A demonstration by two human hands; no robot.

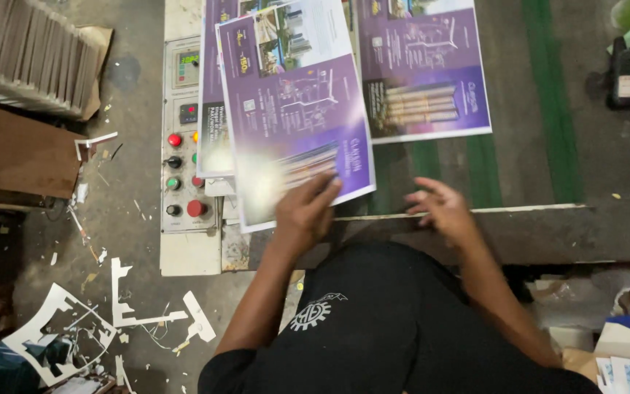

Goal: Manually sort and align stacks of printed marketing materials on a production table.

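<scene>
A wide grey desk (pixel 592 131) with green stripes running along it fills the upper half of the head view, and its worn front edge crosses just in front of the person's black shirt (pixel 380 321). On the desk lies a purple printed sheet (pixel 424 66), flat and square to the edge, showing a map and tall buildings. To its left a second purple sheet (pixel 293 109) of the same print is tilted, its lower corner overhanging the desk edge and a glare patch washing out its bottom part; it rests on a further sheet (pixel 214 109) beneath it that covers part of the control panel. That cream control panel (pixel 184 146) sits at the desk's left end and carries red, green and black round buttons and 2 small displays. On the concrete floor (pixel 133 241) to the left lie white card offcuts (pixel 122 299) and a stack of grey boards (pixel 30 58). The left hand (pixel 304 211) presses on the tilted sheet's lower edge, fingers spread flat on the paper, so its grip is a loose pinning touch, not a clench. The right hand (pixel 439 208) rests open at the desk edge, grip released, holding nothing, just below the flat sheet and apart from it.
</scene>
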